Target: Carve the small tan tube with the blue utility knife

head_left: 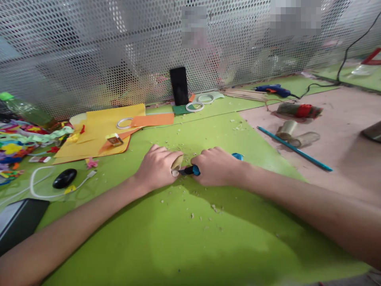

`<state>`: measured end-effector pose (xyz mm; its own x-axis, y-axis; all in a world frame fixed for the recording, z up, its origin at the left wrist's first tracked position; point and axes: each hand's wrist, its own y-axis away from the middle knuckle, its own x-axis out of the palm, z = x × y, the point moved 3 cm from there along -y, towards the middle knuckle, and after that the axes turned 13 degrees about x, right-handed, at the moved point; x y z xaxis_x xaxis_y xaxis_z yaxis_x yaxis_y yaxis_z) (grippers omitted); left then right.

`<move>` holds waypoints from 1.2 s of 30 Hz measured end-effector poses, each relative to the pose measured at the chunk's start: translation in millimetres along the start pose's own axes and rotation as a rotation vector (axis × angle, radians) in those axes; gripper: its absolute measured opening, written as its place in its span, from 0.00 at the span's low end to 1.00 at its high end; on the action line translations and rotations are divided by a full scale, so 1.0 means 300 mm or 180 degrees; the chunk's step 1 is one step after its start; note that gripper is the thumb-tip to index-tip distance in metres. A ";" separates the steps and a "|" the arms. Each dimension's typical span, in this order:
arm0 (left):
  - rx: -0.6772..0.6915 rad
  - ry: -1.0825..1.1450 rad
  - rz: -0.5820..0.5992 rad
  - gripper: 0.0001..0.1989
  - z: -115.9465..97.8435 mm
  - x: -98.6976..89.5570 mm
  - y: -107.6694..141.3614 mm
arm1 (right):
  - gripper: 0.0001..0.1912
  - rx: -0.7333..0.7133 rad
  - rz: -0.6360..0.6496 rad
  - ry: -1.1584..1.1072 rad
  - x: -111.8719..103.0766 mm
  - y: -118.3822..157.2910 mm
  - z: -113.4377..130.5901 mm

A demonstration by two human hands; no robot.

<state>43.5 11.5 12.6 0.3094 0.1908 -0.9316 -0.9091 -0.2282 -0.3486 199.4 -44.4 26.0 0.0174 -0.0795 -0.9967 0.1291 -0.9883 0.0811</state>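
My left hand (157, 169) is wrapped round a tan, hollow-looking piece (177, 163), whose end shows beside the thumb. A fist is made by my right hand (216, 167) round a blue-handled blade tool (195, 170); its dark blade points left and meets the piece at my left hand. The blue rear end of the handle shows behind my right wrist. Both hands are over the green tabletop (143, 238), where small pale shavings (213, 207) lie scattered below and behind them.
A perforated metal screen (143, 55) rises behind, with a black phone (179, 86) against it. Yellow sheets (98, 135), a mouse (64, 178) and a cable lie left. Right are a blue stick (294, 149), cylindrical pieces (304, 139) and a glue gun (273, 90).
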 end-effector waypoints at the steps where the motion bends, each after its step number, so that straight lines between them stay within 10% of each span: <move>1: -0.0012 0.0055 -0.0004 0.19 0.001 0.002 0.000 | 0.15 0.0006 -0.0004 0.0013 0.000 0.000 0.000; 19: 0.0208 0.0640 -0.0097 0.31 0.023 0.020 0.007 | 0.14 0.0054 0.0047 0.0015 -0.005 0.007 -0.006; 36: 0.0229 0.0123 -0.0028 0.12 -0.015 0.002 0.003 | 0.14 -0.0171 0.0082 -0.0192 0.001 0.021 0.012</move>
<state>44.0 7.2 11.3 0.3268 0.1551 -0.9323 -0.9235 -0.1573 -0.3499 196.7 -51.0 26.2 -0.0380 -0.1142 -0.9927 0.1825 -0.9775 0.1055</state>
